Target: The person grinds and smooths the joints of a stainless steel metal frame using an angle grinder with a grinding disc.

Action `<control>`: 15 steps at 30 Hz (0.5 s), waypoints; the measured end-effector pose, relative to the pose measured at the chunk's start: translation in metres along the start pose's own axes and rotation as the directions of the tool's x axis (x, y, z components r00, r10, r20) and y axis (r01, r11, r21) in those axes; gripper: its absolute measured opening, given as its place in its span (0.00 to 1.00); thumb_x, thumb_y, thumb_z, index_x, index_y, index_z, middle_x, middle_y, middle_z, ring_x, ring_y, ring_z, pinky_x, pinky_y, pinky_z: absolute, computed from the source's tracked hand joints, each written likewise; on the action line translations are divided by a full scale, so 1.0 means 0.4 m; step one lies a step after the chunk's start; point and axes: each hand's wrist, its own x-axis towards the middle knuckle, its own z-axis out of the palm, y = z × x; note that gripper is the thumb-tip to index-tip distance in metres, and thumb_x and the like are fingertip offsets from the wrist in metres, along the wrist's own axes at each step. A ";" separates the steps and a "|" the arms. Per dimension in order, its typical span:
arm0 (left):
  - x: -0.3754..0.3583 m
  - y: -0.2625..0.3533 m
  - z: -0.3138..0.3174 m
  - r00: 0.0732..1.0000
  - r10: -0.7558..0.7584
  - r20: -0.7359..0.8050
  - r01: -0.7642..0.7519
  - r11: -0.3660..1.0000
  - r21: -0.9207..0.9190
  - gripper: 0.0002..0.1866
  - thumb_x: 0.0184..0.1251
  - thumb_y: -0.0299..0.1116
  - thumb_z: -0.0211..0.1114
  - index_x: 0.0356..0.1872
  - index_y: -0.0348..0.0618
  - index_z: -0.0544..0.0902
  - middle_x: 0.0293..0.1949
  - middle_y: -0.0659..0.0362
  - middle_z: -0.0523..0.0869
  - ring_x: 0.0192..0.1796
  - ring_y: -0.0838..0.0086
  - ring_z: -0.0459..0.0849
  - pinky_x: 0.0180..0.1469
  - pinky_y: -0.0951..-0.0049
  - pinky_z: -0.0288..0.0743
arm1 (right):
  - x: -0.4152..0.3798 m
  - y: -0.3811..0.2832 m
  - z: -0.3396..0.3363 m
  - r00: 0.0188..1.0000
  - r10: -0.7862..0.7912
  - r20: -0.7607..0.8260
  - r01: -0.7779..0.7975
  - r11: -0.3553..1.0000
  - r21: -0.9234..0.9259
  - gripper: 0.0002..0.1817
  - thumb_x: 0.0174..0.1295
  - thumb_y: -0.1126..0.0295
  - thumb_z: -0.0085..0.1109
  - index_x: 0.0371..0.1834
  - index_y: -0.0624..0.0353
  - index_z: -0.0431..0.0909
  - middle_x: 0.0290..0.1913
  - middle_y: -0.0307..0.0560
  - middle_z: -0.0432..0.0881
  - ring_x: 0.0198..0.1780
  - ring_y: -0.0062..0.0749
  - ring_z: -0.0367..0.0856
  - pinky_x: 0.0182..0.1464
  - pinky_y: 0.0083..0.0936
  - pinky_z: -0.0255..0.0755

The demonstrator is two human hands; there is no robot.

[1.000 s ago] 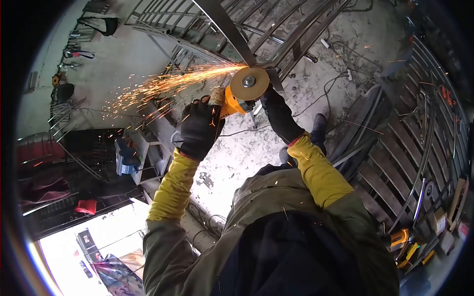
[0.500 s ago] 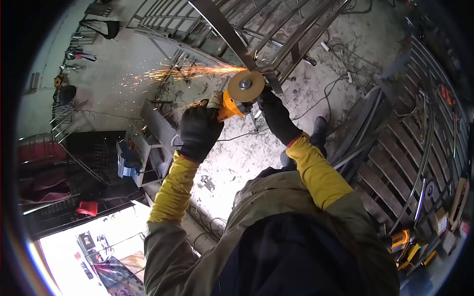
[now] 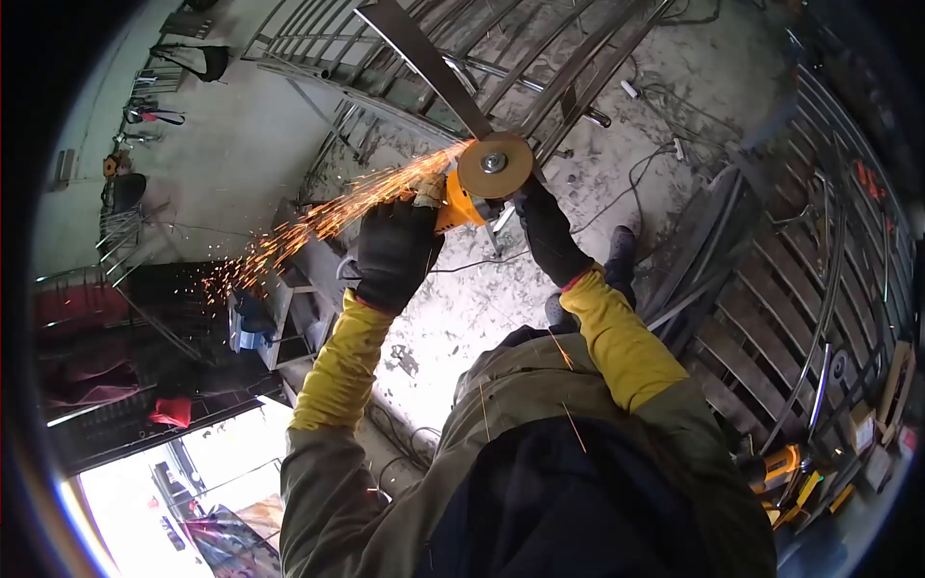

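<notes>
My left hand [image 3: 394, 249], in a black glove, is wrapped round the body of a yellow angle grinder [image 3: 457, 204]. The grinder's round disc [image 3: 494, 165] touches the lower end of a flat metal bar [image 3: 424, 63], and orange sparks [image 3: 337, 207] fly off to the left and down. On the other side of the disc is my right hand [image 3: 551, 236], gloved too, with closed fingers partly hidden behind the disc; what they hold is hidden.
A metal frame of bars [image 3: 385, 87] lies behind the grinder. Slatted metal panels [image 3: 771, 299] stand at the right, with another yellow tool [image 3: 780, 466] below them. A cable [image 3: 626, 193] runs over the floor. A metal box [image 3: 289, 318] is at the left.
The grinder and its disc have moved slightly right. The spark stream is longer and now slants down to the left, with a few sparks over my clothing.
</notes>
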 end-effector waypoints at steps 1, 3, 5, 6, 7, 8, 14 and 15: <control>0.001 0.001 0.001 1.000 0.007 -0.002 -0.007 1.000 -0.002 0.41 0.55 0.45 0.78 0.73 0.47 0.78 0.38 0.51 0.84 0.40 0.52 0.85 0.44 0.53 0.80 | 0.002 -0.007 0.000 1.000 -0.003 -0.007 0.003 1.000 -0.001 0.25 0.85 0.65 0.49 0.81 0.55 0.69 0.54 0.35 0.80 0.48 0.19 0.75 0.54 0.23 0.74; 0.005 0.001 0.002 0.998 0.016 0.063 -0.014 1.000 -0.028 0.36 0.56 0.44 0.78 0.67 0.46 0.80 0.38 0.51 0.83 0.41 0.53 0.85 0.43 0.53 0.80 | 0.005 -0.012 -0.002 0.979 -0.201 0.010 0.187 0.890 -0.416 0.28 0.80 0.70 0.49 0.82 0.57 0.64 0.63 0.55 0.84 0.60 0.41 0.86 0.61 0.36 0.79; -0.016 -0.006 0.013 0.998 0.017 0.055 -0.016 1.000 -0.017 0.34 0.56 0.44 0.78 0.65 0.45 0.81 0.39 0.50 0.84 0.41 0.53 0.85 0.43 0.53 0.80 | 0.002 -0.008 -0.006 0.998 -0.064 -0.002 0.058 0.924 -0.378 0.26 0.80 0.69 0.49 0.80 0.57 0.66 0.59 0.55 0.85 0.56 0.43 0.86 0.57 0.36 0.80; -0.022 -0.006 0.012 0.999 0.008 0.049 -0.008 1.000 -0.004 0.32 0.57 0.43 0.78 0.63 0.44 0.81 0.40 0.50 0.84 0.42 0.53 0.85 0.43 0.53 0.79 | 0.003 -0.017 -0.002 0.997 0.079 0.003 -0.074 0.940 -0.334 0.25 0.80 0.69 0.49 0.78 0.57 0.67 0.54 0.55 0.85 0.51 0.44 0.86 0.54 0.37 0.80; -0.029 -0.007 0.012 0.999 0.011 0.051 -0.011 1.000 -0.002 0.32 0.57 0.43 0.78 0.63 0.44 0.81 0.40 0.50 0.84 0.42 0.53 0.85 0.43 0.53 0.79 | 0.006 -0.024 0.007 0.997 0.079 0.001 -0.074 0.941 -0.332 0.25 0.80 0.69 0.49 0.78 0.57 0.67 0.54 0.55 0.85 0.51 0.44 0.86 0.54 0.37 0.80; -0.035 -0.008 0.012 1.000 0.021 -0.021 -0.020 1.000 0.017 0.33 0.57 0.43 0.78 0.64 0.43 0.81 0.41 0.49 0.85 0.42 0.53 0.85 0.43 0.52 0.80 | 0.013 -0.030 0.016 0.992 -0.129 0.009 0.119 0.881 -0.457 0.20 0.80 0.68 0.49 0.72 0.57 0.71 0.49 0.53 0.84 0.46 0.43 0.85 0.51 0.37 0.79; -0.057 -0.005 0.005 0.988 -0.135 0.079 0.135 0.991 0.001 0.33 0.55 0.40 0.75 0.66 0.46 0.82 0.52 0.48 0.86 0.48 0.51 0.86 0.48 0.50 0.81 | 0.029 -0.097 0.036 0.977 0.213 -0.010 -0.195 0.877 -0.438 0.14 0.80 0.69 0.45 0.60 0.56 0.78 0.43 0.53 0.85 0.47 0.52 0.85 0.50 0.40 0.79; -0.070 -0.014 0.021 0.997 -0.076 -0.005 0.075 0.997 -0.012 0.34 0.56 0.41 0.74 0.67 0.47 0.81 0.52 0.48 0.86 0.49 0.51 0.86 0.49 0.50 0.81 | 0.026 -0.070 0.030 0.976 0.216 -0.001 -0.195 0.878 -0.438 0.14 0.80 0.69 0.45 0.60 0.56 0.78 0.43 0.53 0.85 0.47 0.52 0.85 0.50 0.40 0.79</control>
